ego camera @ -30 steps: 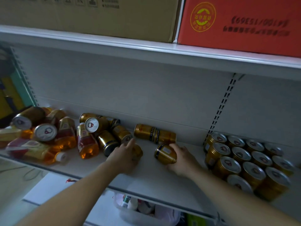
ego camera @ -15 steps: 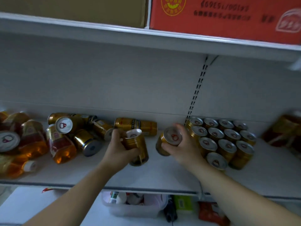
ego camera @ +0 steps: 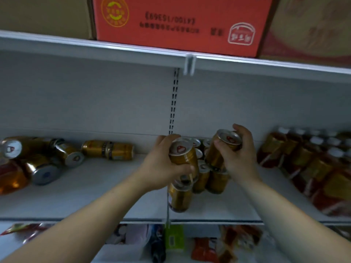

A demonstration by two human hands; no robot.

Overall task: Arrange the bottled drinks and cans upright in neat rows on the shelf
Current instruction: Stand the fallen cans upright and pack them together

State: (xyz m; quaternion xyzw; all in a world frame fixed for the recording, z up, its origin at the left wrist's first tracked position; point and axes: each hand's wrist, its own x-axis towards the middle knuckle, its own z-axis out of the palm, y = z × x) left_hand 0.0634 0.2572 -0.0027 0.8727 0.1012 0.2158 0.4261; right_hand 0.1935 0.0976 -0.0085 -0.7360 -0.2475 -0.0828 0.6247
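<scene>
A: Gold cans, where are they & what's holding them?

B: Two are in the air, mid-shelf. Left hand (ego camera: pixel 161 164) has fingers & thumb curled round one gold can (ego camera: pixel 183 154), its silver lid w/ a red mark facing the camera. Right hand (ego camera: pixel 241 158) grips a second can (ego camera: pixel 224 147) round its upper part. That one's tilted, just above the upright cans (ego camera: pixel 216 179) standing on the shelf (ego camera: pixel 85 196).

A: How many upright?

B: Can't tell. Hands & held cans cover most of the group. One front can (ego camera: pixel 179 198) shows below the left hand, near the shelf's front edge, and a few lids peek out between the hands.

A: Rest of it?

B: Left side has lying cans (ego camera: pixel 108 149) on their sides by the back wall, plus an amber bottle (ego camera: pixel 9 177) cut off at the frame edge. Right side has bottles (ego camera: pixel 303 164) w/ white caps in rows. They're blurred, red/gold labels unreadable, & the rows run out of frame.

A: Any writing legible?

B: Red box (ego camera: pixel 180 21) on the upper shelf has its print upside down: a yellow round logo, a white outline logo & a bracketed line of digits too soft to read for sure. Brown carton (ego camera: pixel 43 16) sits beside it, top cut off. Can labels show a dark band only, brand not legible. Packets (ego camera: pixel 207 247) on the level below are all blur.
</scene>
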